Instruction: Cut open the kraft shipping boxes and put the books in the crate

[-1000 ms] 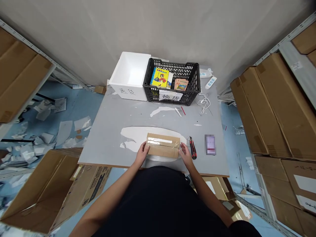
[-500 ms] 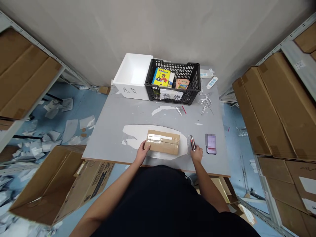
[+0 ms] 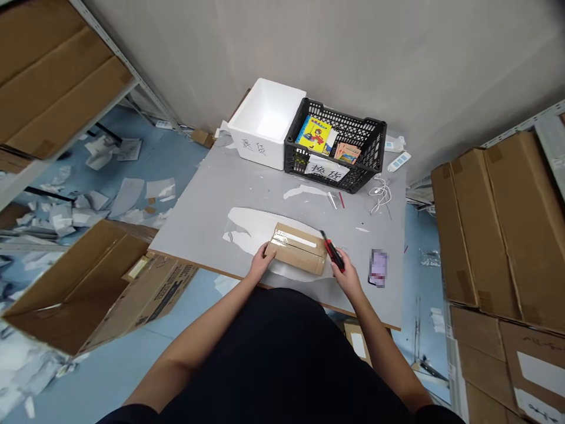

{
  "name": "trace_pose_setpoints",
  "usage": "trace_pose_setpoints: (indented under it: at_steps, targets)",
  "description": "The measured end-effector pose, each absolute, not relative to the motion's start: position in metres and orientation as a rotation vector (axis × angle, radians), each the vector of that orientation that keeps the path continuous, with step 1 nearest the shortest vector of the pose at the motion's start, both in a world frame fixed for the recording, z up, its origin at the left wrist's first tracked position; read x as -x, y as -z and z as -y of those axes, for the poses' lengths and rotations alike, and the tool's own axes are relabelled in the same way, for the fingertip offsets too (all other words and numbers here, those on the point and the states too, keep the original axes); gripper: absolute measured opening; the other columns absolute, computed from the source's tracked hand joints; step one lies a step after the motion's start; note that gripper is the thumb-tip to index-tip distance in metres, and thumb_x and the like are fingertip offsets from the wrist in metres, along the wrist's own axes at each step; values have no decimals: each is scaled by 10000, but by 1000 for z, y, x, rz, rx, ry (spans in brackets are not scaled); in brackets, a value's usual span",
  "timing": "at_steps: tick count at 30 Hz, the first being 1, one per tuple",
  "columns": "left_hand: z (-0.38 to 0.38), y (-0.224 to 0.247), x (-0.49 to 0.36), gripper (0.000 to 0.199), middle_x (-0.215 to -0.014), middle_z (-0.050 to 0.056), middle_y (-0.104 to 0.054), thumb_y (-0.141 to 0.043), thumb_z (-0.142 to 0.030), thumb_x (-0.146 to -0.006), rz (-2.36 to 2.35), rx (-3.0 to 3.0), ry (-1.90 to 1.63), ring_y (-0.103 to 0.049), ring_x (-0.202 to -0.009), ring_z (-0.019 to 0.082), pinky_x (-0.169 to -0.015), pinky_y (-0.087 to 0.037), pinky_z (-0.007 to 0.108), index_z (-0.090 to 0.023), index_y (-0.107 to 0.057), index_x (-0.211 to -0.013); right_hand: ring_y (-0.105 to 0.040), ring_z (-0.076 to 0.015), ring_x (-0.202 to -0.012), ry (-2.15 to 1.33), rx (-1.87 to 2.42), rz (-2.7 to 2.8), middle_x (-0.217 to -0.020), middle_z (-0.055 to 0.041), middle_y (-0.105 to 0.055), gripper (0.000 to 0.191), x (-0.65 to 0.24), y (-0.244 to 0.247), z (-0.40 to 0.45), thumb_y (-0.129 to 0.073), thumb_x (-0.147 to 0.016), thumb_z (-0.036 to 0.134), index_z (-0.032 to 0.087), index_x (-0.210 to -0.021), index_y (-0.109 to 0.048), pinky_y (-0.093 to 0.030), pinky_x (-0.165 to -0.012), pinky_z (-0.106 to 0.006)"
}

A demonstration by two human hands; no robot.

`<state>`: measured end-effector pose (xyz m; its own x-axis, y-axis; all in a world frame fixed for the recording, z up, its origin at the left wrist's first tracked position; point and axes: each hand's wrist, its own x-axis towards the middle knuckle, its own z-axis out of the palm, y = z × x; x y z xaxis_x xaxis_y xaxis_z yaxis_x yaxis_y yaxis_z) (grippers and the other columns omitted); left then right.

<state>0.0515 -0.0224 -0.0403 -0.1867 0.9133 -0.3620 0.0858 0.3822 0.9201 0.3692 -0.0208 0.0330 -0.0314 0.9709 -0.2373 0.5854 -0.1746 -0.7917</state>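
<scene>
Left hand (image 3: 263,262) open on taped cardboard parcel (image 3: 298,248) — right hand (image 3: 346,274) closed round red-black utility knife (image 3: 333,252), just beside parcel

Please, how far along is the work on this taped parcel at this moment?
Done: the taped cardboard parcel lies on the grey table, and the left hand steadies it. In hand: the right hand grips a red-and-black utility knife beside the parcel. Left: the tape looks uncut, and the parcel appears closed.
</scene>
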Motion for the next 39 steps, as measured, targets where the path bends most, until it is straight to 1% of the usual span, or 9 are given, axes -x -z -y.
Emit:
trace_pose_setpoints:
  at_steps: [2,3,5,7,10,19,27,32,39]
  targets:
    - [23,43,-52,561,-1307,91,-588,-618,-473,-814,-1583,-909,-984,-558,-1181,251,-1010,-427,377,-195,-531,-1293,-606,-235,-1094,-1067,1620,2031,-1280,-85,-604,542,-346,-51,6,-458,-909,341,275,-1443,-389,-494,-902,-376]
    - [23,44,-53,558,-1297,94,-595,-620,-468,-812,-1596,-907,-984,-566,-1167,253,-1004,-430,381,-191,-536,-1289,-567,-229,-1160,-1048,1556,2202,-1331,-72,-573,541,-334,-57,-2,-432,-927,306,298,-1463,-361,-465,-950,-371]
    - [23,44,-54,548,-1271,98,-612,-626,-458,-808,-1622,-898,-988,-582,-1140,257,-993,-437,388,-184,-551,-1277,-534,-215,-1197,-1020,1466,2502,-1355,-59,-557,568,-313,-64,-18,-414,-946,253,328,-1497,-296,-441,-968,-344]
    - [23,43,-55,537,-1248,100,-627,-636,-450,-800,-1638,-878,-999,-589,-1130,259,-991,-437,390,-179,-570,-1259,-548,-211,-1162,-988,1426,2737,-1314,-64,-581,593,-296,-66,-32,-422,-955,241,343,-1513,-247,-441,-932,-317]
    - [24,42,-57,533,-1219,105,-645,-659,-452,-780,-1655,-818,-1019,-587,-1131,270,-997,-432,395,-170,-602,-1229,-578,-209,-1076,-909,1425,2948,-1206,-68,-621,576,-278,-65,-47,-420,-974,278,366,-1512,-233,-430,-869,-285]
    - [25,49,-57,535,-1192,107,-661,-686,-458,-746,-1676,-770,-1057,-580,-1142,284,-1011,-426,416,-169,-637,-1194,-585,-188,-960,-786,1366,3087,-1095,-50,-632,585,-265,-64,-60,-406,-983,283,402,-1512,-189,-390,-756,-245]
    - [24,53,-58,520,-1180,97,-668,-685,-445,-746,-1691,-767,-1059,-574,-1152,283,-1008,-427,406,-179,-642,-1191,-586,-186,-911,-649,1396,3143,-1050,-45,-624,575,-259,-68,-59,-350,-986,261,423,-1510,-178,-383,-724,-248]
    - [24,55,-58,523,-1221,101,-648,-660,-441,-766,-1713,-781,-1025,-567,-1164,264,-1017,-415,389,-168,-623,-1210,-583,-193,-864,-595,1395,3212,-1055,-50,-617,641,-258,-69,-58,-335,-955,175,423,-1515,-142,-370,-693,-260]
    - [25,52,-58,516,-1209,105,-654,-657,-440,-772,-1724,-794,-1031,-569,-1163,278,-1027,-404,415,-171,-625,-1211,-587,-189,-880,-628,1392,3213,-1069,-49,-615,649,-258,-71,-58,-334,-950,166,418,-1516,-141,-381,-722,-261]
